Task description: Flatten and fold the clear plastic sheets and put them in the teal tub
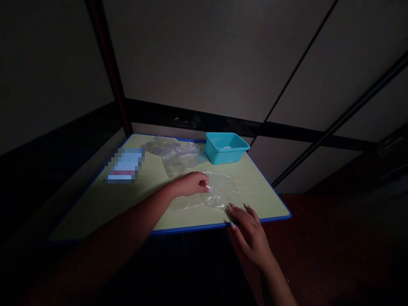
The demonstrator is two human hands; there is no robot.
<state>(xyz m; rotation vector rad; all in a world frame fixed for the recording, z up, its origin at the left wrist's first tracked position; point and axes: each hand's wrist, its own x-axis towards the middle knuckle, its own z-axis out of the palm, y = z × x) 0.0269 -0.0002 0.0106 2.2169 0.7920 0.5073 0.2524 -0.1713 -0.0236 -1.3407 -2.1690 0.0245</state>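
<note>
A clear plastic bag (225,191) lies spread out near the middle of the table, thin and shiny with some creases. My left hand (193,184) reaches across it from the left, fingers curled in and thumb pinching at the film. Anything smaller inside that pinch is too dim to make out. At the near right corner of the bag, my right hand (248,229) is open with its fingers apart. Its fingertips touch or hover just over the bag's edge; I cannot tell which.
More crumpled clear plastic bags (181,157) lie behind my left hand. A turquoise plastic basket (226,157) stands at the table's back right. A blurred-out, phone-like bright screen (126,165) is on the left. The pale table (264,197) has a blue rim, with cabinet panels behind.
</note>
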